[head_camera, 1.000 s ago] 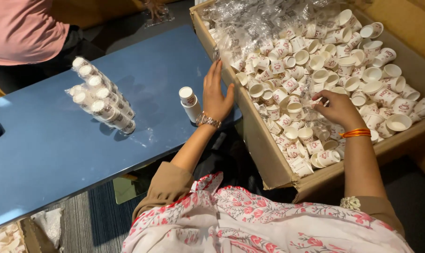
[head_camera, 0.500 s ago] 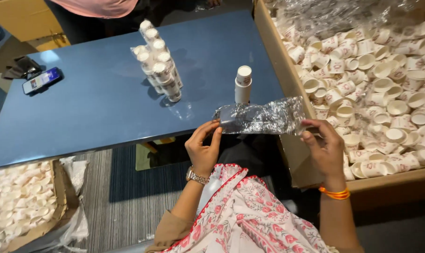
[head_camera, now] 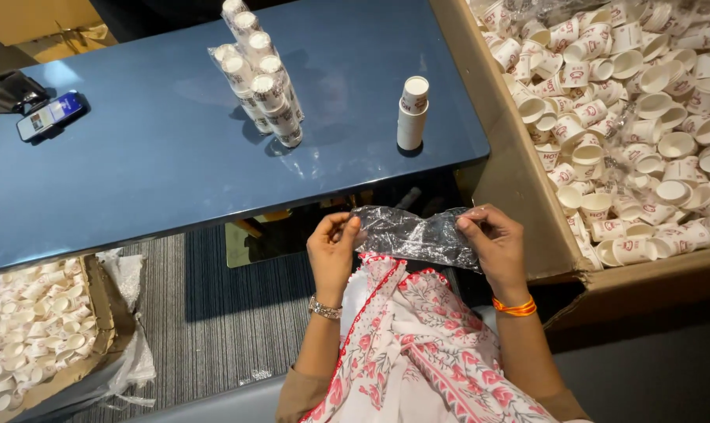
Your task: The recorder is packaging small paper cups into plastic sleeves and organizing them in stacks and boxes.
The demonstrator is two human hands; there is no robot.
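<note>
Item 1: clear plastic sleeve (head_camera: 417, 235), crinkled, empty, stretched flat between both hands, over the lap, just below the near edge of the blue surface (head_camera: 135, 180).

Left hand (head_camera: 333, 251): fingers closed, pinching the sleeve's left end. Right hand (head_camera: 496, 247): thumb & fingers closed on the right end. Sleeve touches both hands, spans the gap btw them, roughly level; lower edge lies against the red-and-white floral cloth (head_camera: 417, 345) on the lap.

Handling note (judgement): film is thin & clingy; best done w/ fingertips rubbing the two layers apart at one end, other hand keeping light tension. Too hard a pull would likely tear or stretch it. Which end is the open mouth: cannot tell.

Item 2: short stack of paper cups (head_camera: 411, 112), upright on the surface, well apart from the hands.
Item 3: bundle of bagged cup stacks (head_camera: 259, 72), lying on the surface, left of item 2.
Item 4: large cardboard box (head_camera: 519, 188) of loose cups, right of the surface, near the right hand.
Item 5: smaller box of cups (head_camera: 26, 337), floor, lower left.
Item 6: phone (head_camera: 51, 115), far left of the surface.
</note>
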